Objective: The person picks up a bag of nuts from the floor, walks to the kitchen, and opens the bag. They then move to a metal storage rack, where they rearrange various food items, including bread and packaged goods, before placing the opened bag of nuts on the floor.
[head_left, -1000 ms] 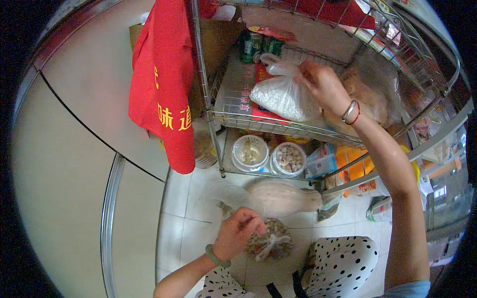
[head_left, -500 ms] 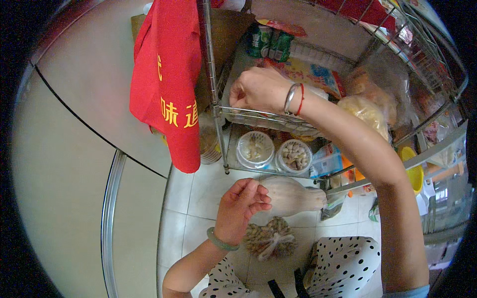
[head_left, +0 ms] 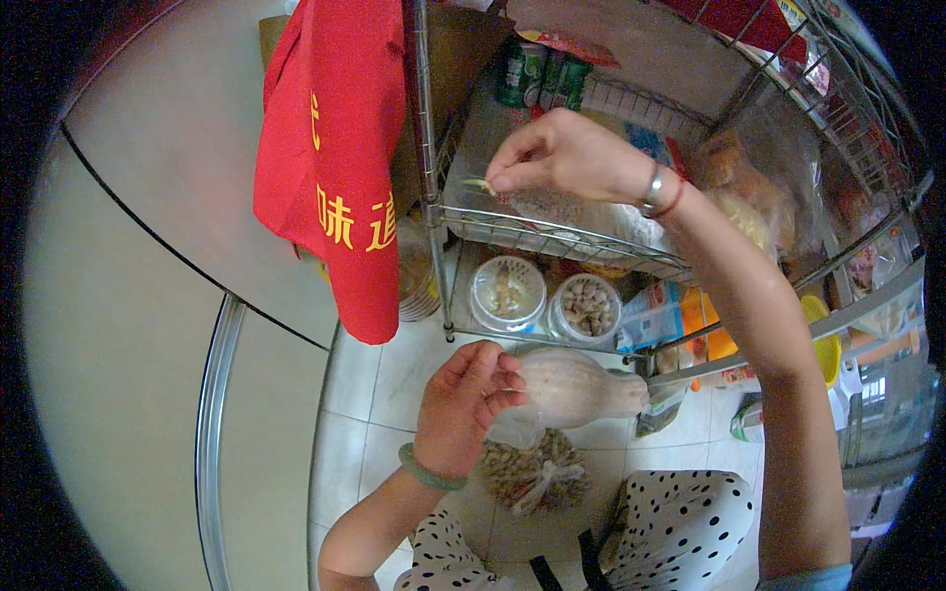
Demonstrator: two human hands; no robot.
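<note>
My right hand (head_left: pixel 567 158) is raised over the middle shelf of a wire rack. Thumb and forefinger pinch a small, thin yellow-green piece (head_left: pixel 477 184), too small to name. Lower down, my left hand (head_left: pixel 463 404) has its fingers curled together. A clear plastic bag (head_left: pixel 516 426) hangs at its fingertips and seems gripped there. Behind that hand a large pale squash (head_left: pixel 581 386) lies on the tiled floor. Nearer to me a tied clear bag of peanuts (head_left: pixel 532 473) rests on the floor.
The metal rack (head_left: pixel 562 236) holds green cans (head_left: pixel 540 77) and bagged food. On its bottom shelf are two white round containers, one with pale pieces (head_left: pixel 506 294), one with small bulbs (head_left: pixel 588 307). A red cloth bag (head_left: pixel 335 177) hangs at the left, beside a pale cabinet (head_left: pixel 138 384).
My right hand has turned and drawn back to the right, and the small piece now shows in its pinch. My left hand has shifted slightly left; the clear bag beneath it now shows.
</note>
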